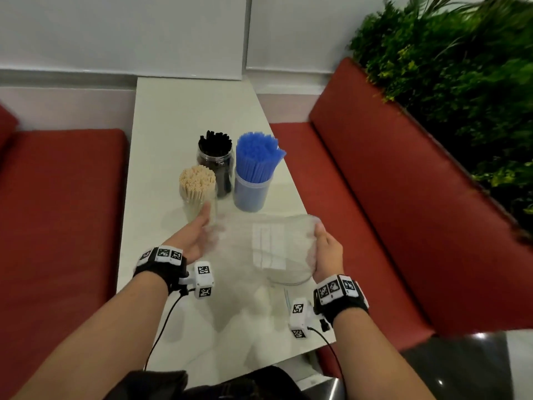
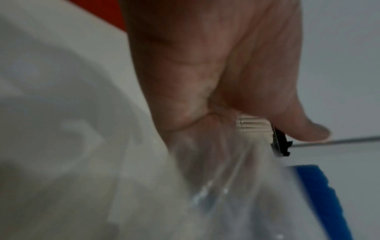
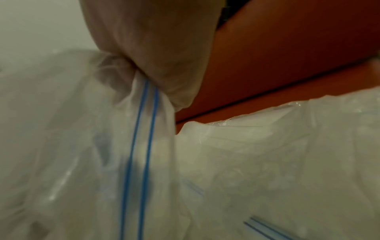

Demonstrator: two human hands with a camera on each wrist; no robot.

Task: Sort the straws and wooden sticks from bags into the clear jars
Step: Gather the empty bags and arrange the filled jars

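White table (image 1: 161, 134) with three jars (image 1: 250, 192)

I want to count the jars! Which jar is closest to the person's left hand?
The jar of wooden sticks. It stands right beside the left hand, at its fingertips. The black straws and blue straws stand farther back.

Three upright clear jars hold wooden sticks (image 1: 197, 180), black straws (image 1: 215, 145) and blue straws (image 1: 258, 155); a clear zip bag (image 1: 268, 249) lies nearer.
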